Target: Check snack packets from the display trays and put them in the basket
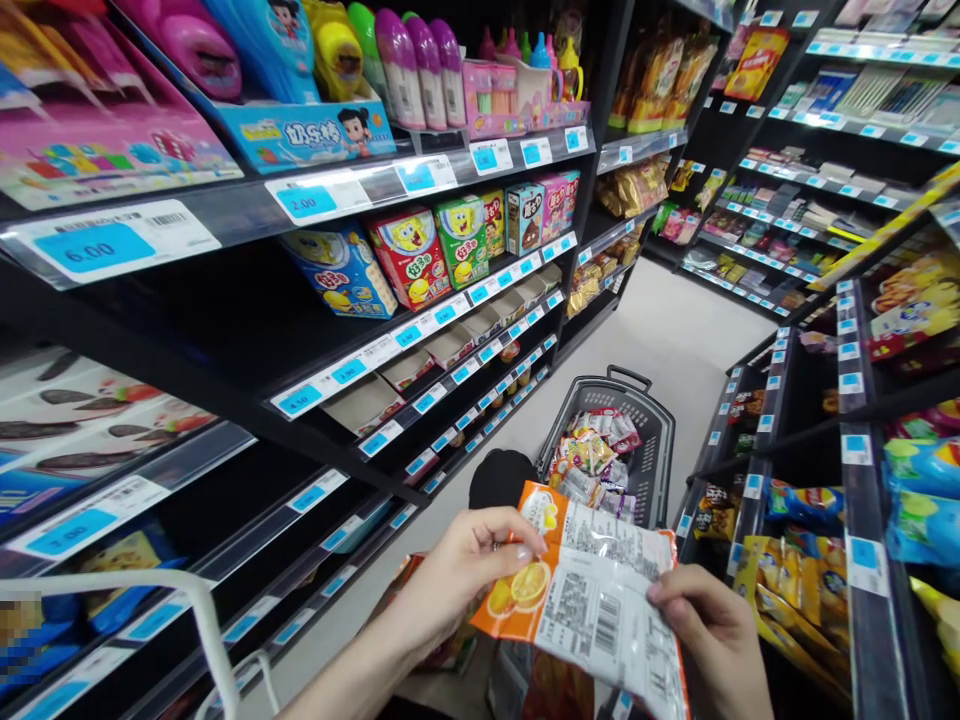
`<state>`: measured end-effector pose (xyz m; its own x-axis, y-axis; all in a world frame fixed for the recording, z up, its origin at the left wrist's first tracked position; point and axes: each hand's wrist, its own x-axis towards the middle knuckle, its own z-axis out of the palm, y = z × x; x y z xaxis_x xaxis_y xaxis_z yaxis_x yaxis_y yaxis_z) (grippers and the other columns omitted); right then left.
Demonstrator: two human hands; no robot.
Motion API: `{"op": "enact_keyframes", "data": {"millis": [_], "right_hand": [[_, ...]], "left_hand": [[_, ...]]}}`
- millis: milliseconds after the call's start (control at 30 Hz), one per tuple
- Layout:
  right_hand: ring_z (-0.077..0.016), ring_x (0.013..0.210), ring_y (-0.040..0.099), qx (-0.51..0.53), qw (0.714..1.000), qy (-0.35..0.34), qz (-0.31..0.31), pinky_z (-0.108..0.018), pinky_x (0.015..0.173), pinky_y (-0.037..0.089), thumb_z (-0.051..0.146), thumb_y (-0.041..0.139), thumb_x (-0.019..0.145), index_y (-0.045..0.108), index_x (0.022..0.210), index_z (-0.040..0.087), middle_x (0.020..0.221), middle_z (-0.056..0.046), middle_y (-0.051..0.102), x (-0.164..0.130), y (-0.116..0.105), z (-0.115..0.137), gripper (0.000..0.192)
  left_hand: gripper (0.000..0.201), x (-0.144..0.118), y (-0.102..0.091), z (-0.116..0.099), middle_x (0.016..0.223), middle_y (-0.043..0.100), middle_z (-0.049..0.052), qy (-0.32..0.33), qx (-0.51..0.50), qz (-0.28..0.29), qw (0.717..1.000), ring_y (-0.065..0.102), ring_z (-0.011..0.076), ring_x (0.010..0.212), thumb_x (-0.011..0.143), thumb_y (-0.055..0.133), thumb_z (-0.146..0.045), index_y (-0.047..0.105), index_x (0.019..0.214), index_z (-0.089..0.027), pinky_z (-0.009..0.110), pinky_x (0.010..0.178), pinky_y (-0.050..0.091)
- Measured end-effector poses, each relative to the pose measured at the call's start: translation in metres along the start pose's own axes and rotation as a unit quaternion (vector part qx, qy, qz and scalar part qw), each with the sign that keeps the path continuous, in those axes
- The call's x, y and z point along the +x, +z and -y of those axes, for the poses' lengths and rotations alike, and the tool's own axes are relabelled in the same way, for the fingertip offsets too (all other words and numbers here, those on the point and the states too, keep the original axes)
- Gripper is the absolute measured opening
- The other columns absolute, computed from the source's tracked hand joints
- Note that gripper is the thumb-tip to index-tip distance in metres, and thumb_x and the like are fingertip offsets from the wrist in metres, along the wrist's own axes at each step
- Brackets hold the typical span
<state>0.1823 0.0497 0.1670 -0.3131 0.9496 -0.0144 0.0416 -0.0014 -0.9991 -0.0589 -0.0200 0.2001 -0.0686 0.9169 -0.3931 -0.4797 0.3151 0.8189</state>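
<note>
Both my hands hold an orange snack packet (592, 590) with orange slices printed on it and a white back panel with barcodes facing me. My left hand (465, 570) pinches its upper left corner. My right hand (712, 640) grips its right edge with the thumb on top. Beyond the packet, a dark grey shopping basket (660, 440) stands on the aisle floor, filled with several small snack packets (592, 460).
Black shelves on the left carry boxed snacks (409, 255) and blue price tags. Shelves on the right hold bagged snacks (795, 590). A white rail (187, 610) crosses the lower left. More packets lie low under my hands. The pale aisle floor (675, 330) runs ahead.
</note>
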Motion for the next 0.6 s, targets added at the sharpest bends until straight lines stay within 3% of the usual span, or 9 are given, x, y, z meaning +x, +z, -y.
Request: {"op": "enact_keyframes", "data": {"millis": [100, 200, 300, 367, 467, 600], "right_hand": [[-0.0302, 0.071, 0.071, 0.093, 0.994, 0.054, 0.033, -0.036, 0.060, 0.057, 0.060, 0.073, 0.066, 0.079, 0.084, 0.023, 0.080, -0.012, 0.076, -0.001, -0.006, -0.003, 0.041], [-0.0311, 0.073, 0.072, 0.116, 0.988, 0.102, 0.002, -0.035, 0.060, 0.057, 0.049, 0.085, 0.054, 0.079, 0.087, 0.023, 0.085, -0.012, 0.077, -0.002, -0.002, -0.004, 0.043], [-0.0187, 0.052, 0.062, 0.051, 0.992, 0.098, -0.057, -0.026, 0.049, 0.049, 0.043, 0.080, 0.066, 0.074, 0.075, 0.023, 0.061, -0.004, 0.071, -0.002, 0.007, -0.001, 0.023], [-0.0126, 0.045, 0.050, -0.023, 0.993, 0.072, -0.090, -0.022, 0.045, 0.041, 0.046, 0.070, 0.077, 0.070, 0.070, 0.021, 0.050, 0.001, 0.059, -0.002, 0.012, 0.001, 0.026], [-0.0115, 0.050, 0.042, -0.096, 0.990, 0.053, -0.087, -0.021, 0.047, 0.036, 0.048, 0.064, 0.082, 0.060, 0.062, 0.019, 0.053, 0.002, 0.051, -0.001, 0.014, 0.002, 0.035], [-0.0142, 0.056, 0.047, 0.038, 0.992, 0.122, -0.013, -0.023, 0.052, 0.041, 0.048, 0.064, 0.081, 0.054, 0.064, 0.021, 0.060, 0.001, 0.051, 0.001, 0.012, -0.002, 0.034]], "left_hand": [[0.026, -0.003, -0.004, -0.008, 0.092, 0.075, 0.009, -0.046, -0.057, 0.054, 0.996, 0.068, 0.0213, 0.080, 0.066, 0.073, -0.024, 0.076, 0.090, -0.014, 0.027, 0.068, 0.053], [0.043, -0.004, -0.005, -0.013, 0.107, 0.074, 0.011, -0.057, -0.037, 0.082, 0.994, 0.068, 0.0287, 0.094, 0.058, 0.076, -0.017, 0.073, 0.101, -0.015, 0.034, 0.074, 0.055], [0.029, -0.003, -0.001, -0.010, 0.095, 0.075, 0.010, -0.037, 0.080, 0.026, 0.996, 0.070, 0.0207, 0.073, 0.072, 0.072, -0.031, 0.070, 0.095, -0.015, 0.029, 0.061, 0.054], [0.028, -0.002, 0.000, -0.007, 0.069, 0.072, 0.005, -0.031, 0.164, -0.014, 0.986, 0.063, 0.0154, 0.053, 0.082, 0.062, -0.042, 0.066, 0.080, -0.014, 0.023, 0.048, 0.047], [0.037, -0.002, 0.000, -0.006, 0.044, 0.051, -0.005, -0.011, 0.271, -0.054, 0.961, 0.042, 0.0080, 0.040, 0.082, 0.060, -0.044, 0.057, 0.059, -0.015, 0.018, 0.040, 0.030], [0.037, -0.001, 0.000, -0.012, 0.049, 0.049, -0.005, -0.022, 0.226, -0.033, 0.973, 0.030, 0.0062, 0.043, 0.077, 0.064, -0.048, 0.066, 0.063, -0.013, 0.019, 0.040, 0.018]]}}
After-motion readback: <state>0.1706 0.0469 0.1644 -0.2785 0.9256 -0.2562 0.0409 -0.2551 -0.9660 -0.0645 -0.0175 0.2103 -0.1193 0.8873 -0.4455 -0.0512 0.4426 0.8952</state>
